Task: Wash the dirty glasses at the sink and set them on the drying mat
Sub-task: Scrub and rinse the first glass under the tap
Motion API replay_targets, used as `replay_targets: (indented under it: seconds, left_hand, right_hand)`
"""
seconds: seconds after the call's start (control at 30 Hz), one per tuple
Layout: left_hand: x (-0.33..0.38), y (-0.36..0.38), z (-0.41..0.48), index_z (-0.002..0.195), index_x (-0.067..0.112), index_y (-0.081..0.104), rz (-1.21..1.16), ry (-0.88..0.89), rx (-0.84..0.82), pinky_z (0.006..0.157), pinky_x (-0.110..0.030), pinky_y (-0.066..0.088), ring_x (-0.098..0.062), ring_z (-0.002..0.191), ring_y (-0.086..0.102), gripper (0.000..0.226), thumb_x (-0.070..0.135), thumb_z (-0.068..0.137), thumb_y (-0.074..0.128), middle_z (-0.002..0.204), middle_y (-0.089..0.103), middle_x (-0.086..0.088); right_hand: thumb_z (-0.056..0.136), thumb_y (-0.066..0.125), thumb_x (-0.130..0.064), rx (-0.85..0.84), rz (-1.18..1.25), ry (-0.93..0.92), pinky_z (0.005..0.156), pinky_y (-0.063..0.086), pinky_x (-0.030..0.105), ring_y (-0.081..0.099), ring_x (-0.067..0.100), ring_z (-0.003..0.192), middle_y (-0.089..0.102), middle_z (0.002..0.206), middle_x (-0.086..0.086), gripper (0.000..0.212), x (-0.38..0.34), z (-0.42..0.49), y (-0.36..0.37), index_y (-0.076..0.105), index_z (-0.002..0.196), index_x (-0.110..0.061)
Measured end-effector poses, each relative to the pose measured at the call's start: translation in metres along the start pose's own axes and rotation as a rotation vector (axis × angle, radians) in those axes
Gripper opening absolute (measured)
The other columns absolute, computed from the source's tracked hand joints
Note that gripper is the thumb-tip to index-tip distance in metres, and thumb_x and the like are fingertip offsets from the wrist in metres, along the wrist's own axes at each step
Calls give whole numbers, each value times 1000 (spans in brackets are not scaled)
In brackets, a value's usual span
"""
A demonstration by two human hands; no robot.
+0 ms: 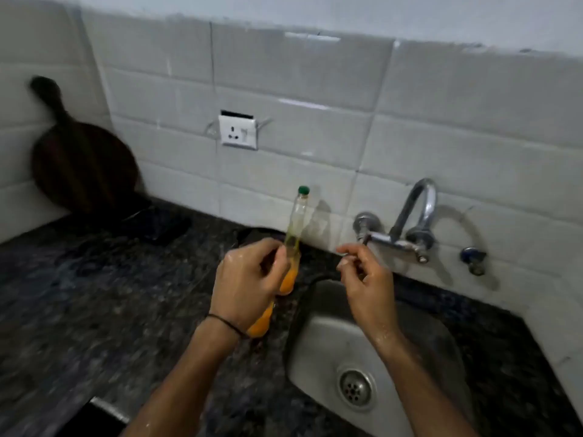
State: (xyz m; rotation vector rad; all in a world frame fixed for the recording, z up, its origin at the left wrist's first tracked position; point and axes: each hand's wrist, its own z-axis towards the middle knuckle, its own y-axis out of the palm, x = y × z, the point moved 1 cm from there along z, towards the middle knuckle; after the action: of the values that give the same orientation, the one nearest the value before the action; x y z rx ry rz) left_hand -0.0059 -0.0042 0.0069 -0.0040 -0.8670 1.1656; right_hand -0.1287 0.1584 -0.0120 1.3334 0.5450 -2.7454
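Observation:
My left hand (246, 285) is wrapped around a slim bottle (296, 216) with a green cap, a clear upper half and orange liquid in the lower half. It holds the bottle tilted over the counter, just left of the steel sink (315, 335). My right hand (366, 279) hovers over the sink's back edge with wet, loosely curled fingers, just short of the left handle of the chrome wall tap (416, 209). I see nothing in that hand. No glass and no drying mat are in view. The sink basin looks empty around its drain (355, 387).
A dark speckled stone counter (94, 294) runs left of the sink. A dark round board with a handle (79, 165) leans in the left corner. On the tiled wall are a white socket (238, 132) and a small blue valve (471, 255).

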Motion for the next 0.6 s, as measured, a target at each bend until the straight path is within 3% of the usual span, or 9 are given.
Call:
replay_targets:
  seconds: [0.13, 0.27, 0.37, 0.43, 0.53, 0.6]
  left_hand:
    - [-54, -4, -61, 77, 20, 65, 29, -264, -36, 50, -44, 44, -13, 54, 56, 33, 43, 94, 47, 60, 60, 4]
    - [-100, 3, -106, 78, 21, 66, 176, -462, -140, 51, -39, 47, -13, 57, 58, 29, 40, 93, 50, 63, 62, 4]
    - [-127, 19, -125, 93, 17, 73, 265, -462, -263, 68, -37, 53, -19, 81, 65, 17, 25, 94, 59, 88, 72, -1]
    - [-143, 30, -134, 110, 18, 73, 357, -405, -364, 87, -39, 52, -21, 107, 61, 23, 28, 94, 58, 116, 70, -1]
    - [-155, 40, -142, 136, 26, 56, 421, -457, -469, 108, -42, 38, -23, 140, 38, 39, 36, 99, 49, 150, 47, 3]
    - [-159, 43, -147, 149, 30, 37, 435, -490, -551, 114, -40, 28, -20, 148, 22, 49, 41, 102, 39, 160, 28, 7]
  right_hand:
    - [96, 62, -14, -275, -86, 68, 77, 46, 15, 56, 5, 88, 53, 105, -3, 27, 26, -36, 46, 61, 122, -23]
    - [93, 66, -35, -567, -234, 153, 100, 41, 23, 46, 9, 117, 39, 128, -5, 53, 57, -58, 92, 46, 142, -34]
    - [89, 70, -37, -635, -270, 229, 104, 41, 29, 46, 18, 125, 39, 133, 0, 56, 72, -65, 119, 48, 140, -32]
    - [87, 73, -37, -631, -274, 261, 103, 44, 34, 48, 20, 123, 43, 133, 1, 50, 78, -69, 134, 53, 132, -30]
    - [87, 72, -37, -542, -257, 267, 94, 49, 42, 55, 21, 112, 52, 122, 0, 38, 83, -73, 149, 56, 119, -25]
    - [90, 68, -36, -499, -264, 249, 88, 50, 46, 57, 23, 106, 54, 118, 0, 31, 86, -73, 155, 56, 115, -23]
